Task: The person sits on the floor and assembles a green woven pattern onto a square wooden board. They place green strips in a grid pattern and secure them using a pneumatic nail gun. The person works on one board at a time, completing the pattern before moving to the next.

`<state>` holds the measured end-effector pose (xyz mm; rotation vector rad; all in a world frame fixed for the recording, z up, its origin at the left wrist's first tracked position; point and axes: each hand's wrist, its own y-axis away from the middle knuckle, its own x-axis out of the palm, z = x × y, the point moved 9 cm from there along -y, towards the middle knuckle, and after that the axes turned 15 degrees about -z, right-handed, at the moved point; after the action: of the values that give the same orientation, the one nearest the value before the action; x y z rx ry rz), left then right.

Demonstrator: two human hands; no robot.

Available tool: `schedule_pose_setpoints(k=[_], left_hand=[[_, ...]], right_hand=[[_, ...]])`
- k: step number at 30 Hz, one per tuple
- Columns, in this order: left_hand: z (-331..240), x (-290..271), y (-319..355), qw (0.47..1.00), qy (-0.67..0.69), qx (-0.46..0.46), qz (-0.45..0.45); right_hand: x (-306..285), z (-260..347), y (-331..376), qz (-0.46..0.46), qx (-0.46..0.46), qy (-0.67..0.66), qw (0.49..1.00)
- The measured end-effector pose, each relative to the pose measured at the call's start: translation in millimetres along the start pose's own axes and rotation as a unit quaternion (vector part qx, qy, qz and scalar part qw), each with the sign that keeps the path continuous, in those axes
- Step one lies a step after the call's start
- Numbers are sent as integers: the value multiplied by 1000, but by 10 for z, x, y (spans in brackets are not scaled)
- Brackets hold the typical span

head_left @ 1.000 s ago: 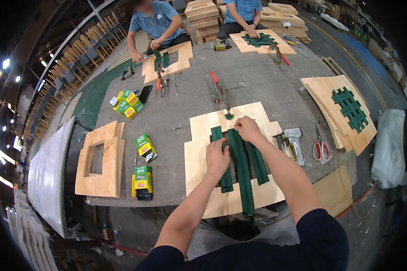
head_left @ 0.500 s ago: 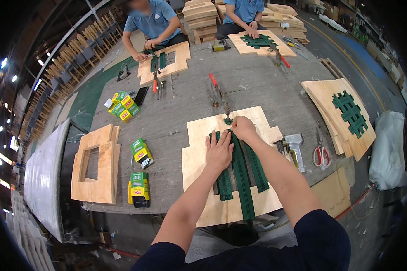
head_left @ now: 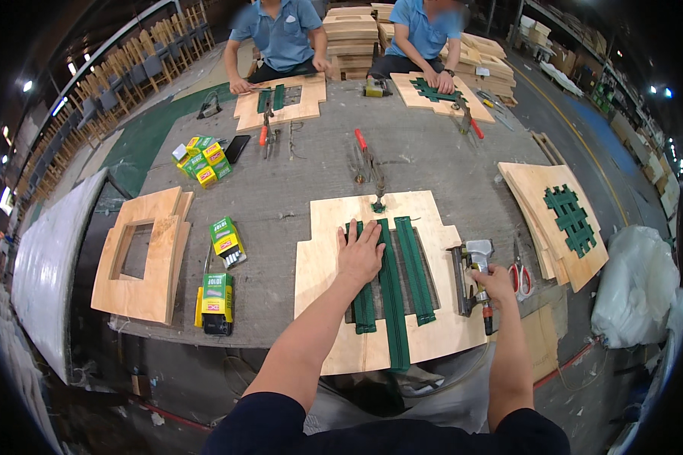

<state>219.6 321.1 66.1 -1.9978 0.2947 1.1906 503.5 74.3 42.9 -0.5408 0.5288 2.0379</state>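
Note:
On the table in front of me lies a cut plywood panel with an opening in its middle. Dark green webbing straps run lengthwise across that opening. My left hand lies flat with fingers spread, pressing on the left and middle straps near their far ends. Beside the panel's right edge, my right hand is wrapped round a pneumatic staple gun with a silver head and black magazine. A clamp with a red handle bears on the panel's far edge, over a small green scrap.
Scissors and panels with woven green webbing lie to the right. Left are staple boxes, framed panels and a phone. Two people in blue shirts work on panels across the table. An air hose runs below.
My right hand has left the straps at the far edge and moved down right onto the staple gun, now turned. My left hand stays on the straps. The view has shifted slightly.

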Motion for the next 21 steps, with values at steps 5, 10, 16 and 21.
schedule_pose_setpoints(k=[5,10,16,21], left_hand=[[-13,-74,11,1000,24,-5,-15],[92,-151,7,999,14,-9,-40],[41,-150,28,999,31,-6,-34],[55,-116,23,999,32,-9,-30]], right_hand=[[50,92,15,28,56,-89,994],[56,606,233,54,11,-184,981],[482,1443,411,58,22,-130,990],[1442,1864,449,141,10,-124,982]])
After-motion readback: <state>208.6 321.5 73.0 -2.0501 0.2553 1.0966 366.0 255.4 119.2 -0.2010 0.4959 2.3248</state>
